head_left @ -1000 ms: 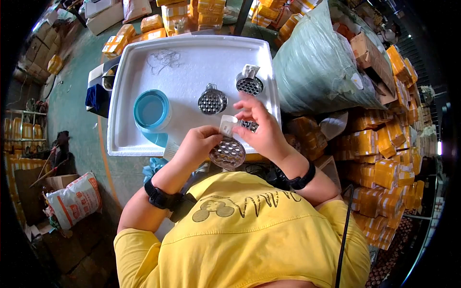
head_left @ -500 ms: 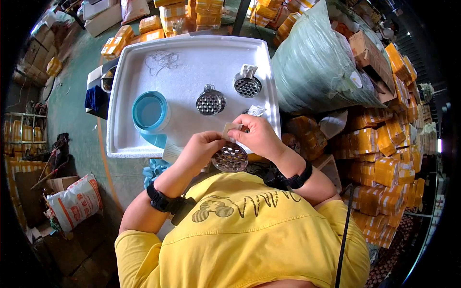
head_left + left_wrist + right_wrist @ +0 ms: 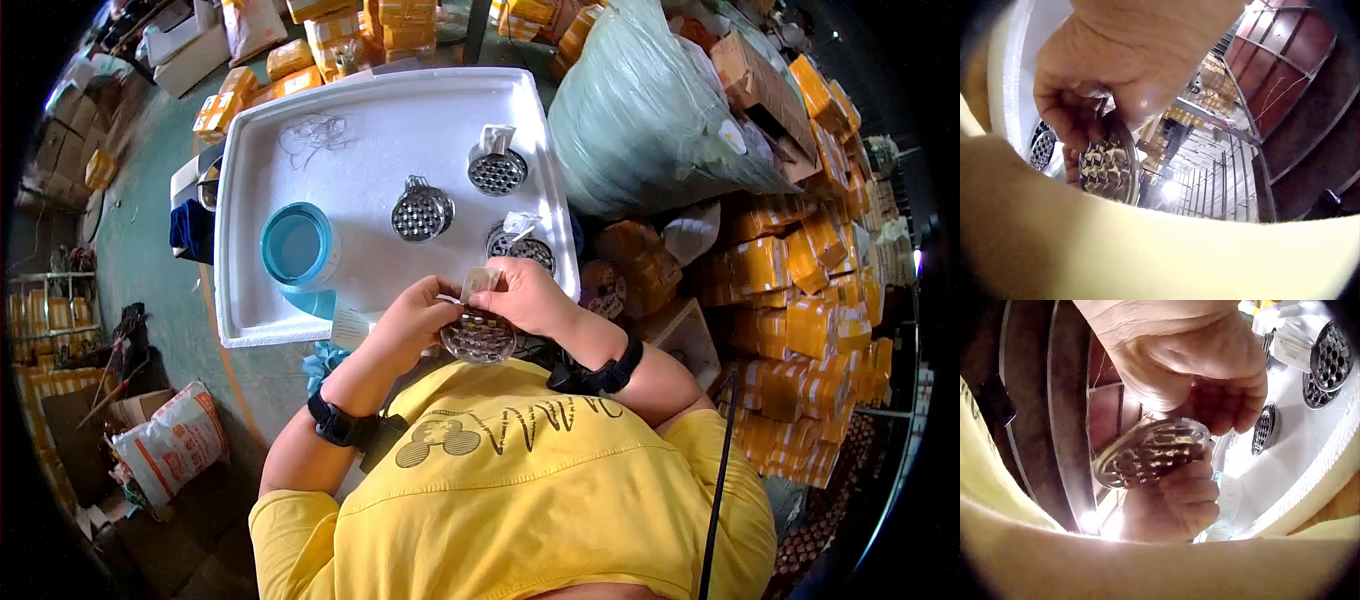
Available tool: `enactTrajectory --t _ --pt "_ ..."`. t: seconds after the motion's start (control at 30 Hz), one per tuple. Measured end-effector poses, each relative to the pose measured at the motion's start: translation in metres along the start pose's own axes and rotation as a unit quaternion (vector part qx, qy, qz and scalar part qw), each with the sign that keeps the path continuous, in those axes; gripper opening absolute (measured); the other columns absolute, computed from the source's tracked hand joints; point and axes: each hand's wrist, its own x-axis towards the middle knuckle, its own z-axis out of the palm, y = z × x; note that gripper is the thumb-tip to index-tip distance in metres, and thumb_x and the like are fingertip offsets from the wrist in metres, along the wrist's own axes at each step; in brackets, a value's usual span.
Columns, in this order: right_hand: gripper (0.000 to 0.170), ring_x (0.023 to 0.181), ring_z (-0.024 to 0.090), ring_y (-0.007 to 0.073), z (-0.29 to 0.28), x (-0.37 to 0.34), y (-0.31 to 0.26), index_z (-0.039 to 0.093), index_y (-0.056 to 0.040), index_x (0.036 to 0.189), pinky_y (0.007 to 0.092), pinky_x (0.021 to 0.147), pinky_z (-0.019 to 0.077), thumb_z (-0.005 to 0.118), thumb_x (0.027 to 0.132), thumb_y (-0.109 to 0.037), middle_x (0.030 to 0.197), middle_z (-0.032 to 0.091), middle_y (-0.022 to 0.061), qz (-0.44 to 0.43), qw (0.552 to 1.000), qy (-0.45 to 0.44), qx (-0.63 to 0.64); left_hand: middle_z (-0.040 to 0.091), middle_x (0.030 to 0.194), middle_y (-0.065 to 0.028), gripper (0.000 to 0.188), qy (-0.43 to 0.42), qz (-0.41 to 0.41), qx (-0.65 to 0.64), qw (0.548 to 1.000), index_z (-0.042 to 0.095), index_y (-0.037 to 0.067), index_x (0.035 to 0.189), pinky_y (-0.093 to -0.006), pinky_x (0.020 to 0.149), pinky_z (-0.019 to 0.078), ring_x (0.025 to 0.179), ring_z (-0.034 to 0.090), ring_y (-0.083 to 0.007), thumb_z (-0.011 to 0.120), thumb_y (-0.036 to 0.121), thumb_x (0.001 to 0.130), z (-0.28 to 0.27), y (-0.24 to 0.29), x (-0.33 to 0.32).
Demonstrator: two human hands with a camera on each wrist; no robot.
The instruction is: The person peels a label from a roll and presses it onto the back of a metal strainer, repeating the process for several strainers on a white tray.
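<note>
A round metal disc with raised holes (image 3: 478, 338) is held close to the yellow shirt, its face also visible in the left wrist view (image 3: 1107, 170) and the right wrist view (image 3: 1150, 456). My left hand (image 3: 415, 318) pinches its upper left edge. With thumb and fingers my right hand (image 3: 530, 298) pinches a small pale tag (image 3: 481, 284) at the disc's top edge. How the tag joins the disc is hidden by the fingers. Beyond the right hand, a similar disc with a crumpled white tag (image 3: 521, 243) lies on the white foam tray (image 3: 228, 250).
On the tray are a blue-rimmed tub (image 3: 299, 244), more discs at the middle (image 3: 422, 212) and upper right (image 3: 497, 172), and tangled thin wire (image 3: 316, 136). A large pale green sack (image 3: 650, 120) stands right of the tray, with orange-taped parcels (image 3: 790, 330) stacked beyond.
My right hand has come in from over the tray to the tag at the held disc. The left hand keeps its hold. The tray and its contents have shifted slightly left in view.
</note>
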Motion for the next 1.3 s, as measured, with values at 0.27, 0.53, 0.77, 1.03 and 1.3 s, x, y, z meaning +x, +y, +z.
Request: enactTrajectory --t 0.27,0.53,0.77,1.03,1.3 --pt "0.016 0.06 0.049 0.0068 -0.01 -0.025 0.029 0.057 0.0015 0.077 0.024 0.055 0.0414 0.06 0.082 -0.014 0.066 0.059 0.0021 0.006 0.997 0.067 0.046 0.054 0.077 -0.0035 0.018 -0.037 -0.085 0.22 0.971 0.053 -0.001 0.093 -0.0214 0.059 0.0427 0.069 0.052 -0.009 0.056 0.004 0.077 0.005 -0.016 0.022" --pt "0.013 0.061 0.059 0.0136 -0.027 -0.048 0.025 0.062 -0.0023 0.078 0.0266 0.058 0.0462 0.059 0.081 -0.015 0.072 0.064 0.0079 -0.01 0.988 0.106 -0.109 0.056 0.077 -0.0028 0.021 -0.087 -0.097 0.246 0.96 0.054 -0.001 0.099 -0.0203 0.059 0.0415 0.068 0.051 -0.0084 0.056 0.009 0.081 0.02 -0.021 0.028" --pt "0.009 0.072 0.06 0.0205 -0.078 -0.017 0.009 0.063 -0.0055 0.083 0.03 0.069 0.0498 0.059 0.079 -0.013 0.076 0.064 0.01 -0.163 0.899 0.144 -0.38 0.058 0.081 -0.0051 0.022 0.046 0.064 0.26 0.962 0.053 0.0 0.107 -0.0226 0.063 0.0441 0.072 0.054 -0.0115 0.048 0.008 0.087 -0.026 0.013 -0.012" --pt "0.011 0.071 0.059 0.0202 -0.067 0.011 -0.019 0.06 -0.0025 0.086 0.0301 0.065 0.0476 0.06 0.075 -0.007 0.081 0.06 0.0085 -0.186 0.904 0.207 -0.323 0.058 0.077 -0.0121 0.024 0.417 0.149 0.603 0.663 0.06 -0.002 0.079 -0.0339 0.062 0.044 0.066 0.054 -0.0246 0.064 0.021 0.075 -0.099 0.001 -0.07" --pt "0.033 0.085 0.058 0.0179 0.015 0.04 -0.028 0.05 0.0009 0.109 0.029 0.076 0.0467 0.059 0.082 -0.016 0.093 0.061 0.0118 -0.072 0.99 -0.07 -0.099 0.059 0.093 -0.0055 0.024 0.231 0.184 -0.024 0.955 0.05 0.001 0.105 -0.0248 0.064 0.0462 0.079 0.057 -0.0136 0.055 0.006 0.082 -0.076 -0.036 -0.043"
